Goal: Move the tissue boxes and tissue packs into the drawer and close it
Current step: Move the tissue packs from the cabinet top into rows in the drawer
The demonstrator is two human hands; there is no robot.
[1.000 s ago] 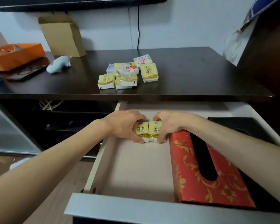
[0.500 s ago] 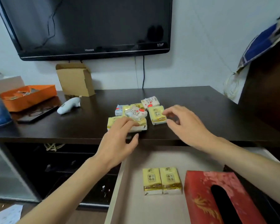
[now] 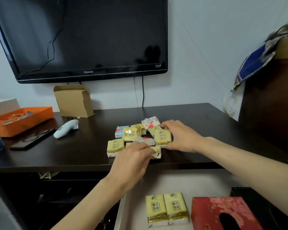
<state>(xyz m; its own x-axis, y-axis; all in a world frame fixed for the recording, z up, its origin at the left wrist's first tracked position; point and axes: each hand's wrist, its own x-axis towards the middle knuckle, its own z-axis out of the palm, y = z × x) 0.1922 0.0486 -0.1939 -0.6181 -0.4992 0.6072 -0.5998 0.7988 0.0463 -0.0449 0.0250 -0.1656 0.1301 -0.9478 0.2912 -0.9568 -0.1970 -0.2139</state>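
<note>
Several small tissue packs [image 3: 131, 133], mostly yellow, lie in a heap on the dark tabletop [image 3: 83, 151]. My left hand [image 3: 133, 161] covers the front of the heap, fingers closing on a yellow pack [image 3: 156, 152] at the table's edge. My right hand [image 3: 181, 136] wraps a yellow pack [image 3: 162, 137] on the heap's right side. A white pack with red marks [image 3: 150, 122] lies at the back. Below, the open drawer [image 3: 186, 181] holds two yellow packs [image 3: 166, 209] side by side, a red tissue box [image 3: 221, 213] and a black tissue box [image 3: 271, 208].
A wall television [image 3: 83, 37] hangs above the table. A cardboard box [image 3: 73, 101], an orange tray [image 3: 22, 119], a pale thermometer-like device [image 3: 66, 128] and a dark flat item [image 3: 32, 140] occupy the left. A dark cabinet [image 3: 271, 105] stands at the right.
Both hands left the two yellow packs in the drawer, rose to the tabletop heap and have closed onto packs there. The view tilted upward.
</note>
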